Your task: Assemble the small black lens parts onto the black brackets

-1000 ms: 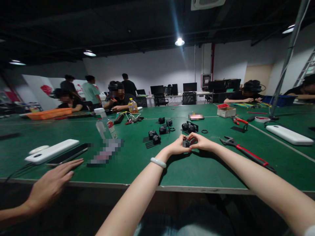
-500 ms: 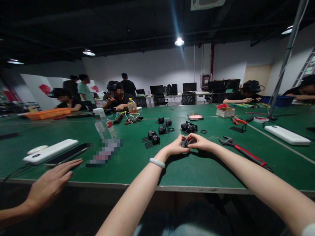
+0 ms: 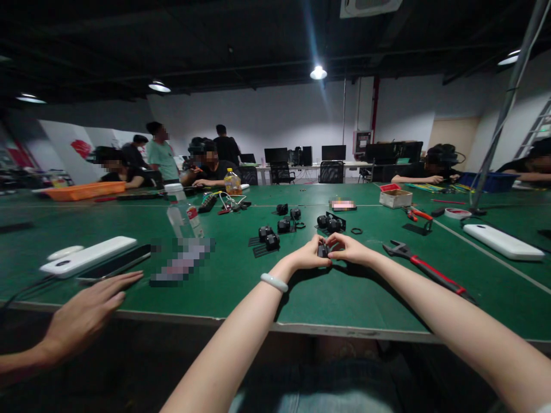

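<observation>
Take the small black part (image 3: 322,251) between the two hands as the centre of a clock, with twelve pointing away from the person. The part is low over the green table (image 3: 365,304), or maybe resting on it; the fingers hide which. The left hand (image 3: 306,256) is closed narrowly on it, thumb and fingers around its left side, and the right hand (image 3: 349,250) pinches it from the other side with its fingertips. So this piece, I would judge, is in the middle of being handled and not yet finished. At about twelve o'clock, just beyond the fingers, lies a cluster of black assemblies (image 3: 332,223), with a dark plate standing up behind. At ten o'clock there is a pair of black units (image 3: 269,240) with flat slotted pieces under them, and at eleven, farther away, some smaller black units (image 3: 283,210). These look already put together, at least partly, but from here I cannot tell whether any is complete. A loose black ring (image 3: 356,230) lies at one o'clock, joined to nothing, so perhaps some fitting is left. The adjustable wrench (image 3: 430,272) at three o'clock and the red-handled pliers (image 3: 418,214) at two lie untouched. Near eight o'clock, a co-worker's hand (image 3: 88,307) is flat and well apart, holding nothing that I can see.
</observation>
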Demonstrator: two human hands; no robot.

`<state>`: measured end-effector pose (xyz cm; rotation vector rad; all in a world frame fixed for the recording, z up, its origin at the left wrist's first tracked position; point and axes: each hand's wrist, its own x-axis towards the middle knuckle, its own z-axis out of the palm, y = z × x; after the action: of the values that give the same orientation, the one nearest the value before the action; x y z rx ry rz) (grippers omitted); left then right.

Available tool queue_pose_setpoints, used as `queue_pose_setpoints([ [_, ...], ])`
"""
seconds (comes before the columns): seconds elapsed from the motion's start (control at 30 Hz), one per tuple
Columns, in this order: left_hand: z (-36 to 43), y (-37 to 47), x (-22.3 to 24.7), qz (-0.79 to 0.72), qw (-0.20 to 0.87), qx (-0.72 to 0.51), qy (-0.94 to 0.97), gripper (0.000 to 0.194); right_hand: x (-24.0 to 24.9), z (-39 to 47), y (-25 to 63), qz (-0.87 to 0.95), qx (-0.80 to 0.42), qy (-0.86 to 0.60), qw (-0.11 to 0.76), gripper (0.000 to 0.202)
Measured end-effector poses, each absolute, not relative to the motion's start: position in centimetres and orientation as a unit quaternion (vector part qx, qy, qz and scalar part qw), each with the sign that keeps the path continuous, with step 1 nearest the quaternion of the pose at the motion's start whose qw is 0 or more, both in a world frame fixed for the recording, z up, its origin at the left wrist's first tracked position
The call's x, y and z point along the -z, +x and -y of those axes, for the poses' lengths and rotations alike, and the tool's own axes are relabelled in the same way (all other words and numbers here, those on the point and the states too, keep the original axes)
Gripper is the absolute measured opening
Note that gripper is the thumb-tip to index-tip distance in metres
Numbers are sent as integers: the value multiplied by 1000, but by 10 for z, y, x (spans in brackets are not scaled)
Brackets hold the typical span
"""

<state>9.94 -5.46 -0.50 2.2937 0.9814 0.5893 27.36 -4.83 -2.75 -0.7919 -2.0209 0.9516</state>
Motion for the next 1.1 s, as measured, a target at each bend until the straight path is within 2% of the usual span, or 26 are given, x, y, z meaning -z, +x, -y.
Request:
queue_pose_setpoints([
  [1.1,49,99,8,-354,275,-199,871,51,29,46,275,801,-345,-317,372,34],
])
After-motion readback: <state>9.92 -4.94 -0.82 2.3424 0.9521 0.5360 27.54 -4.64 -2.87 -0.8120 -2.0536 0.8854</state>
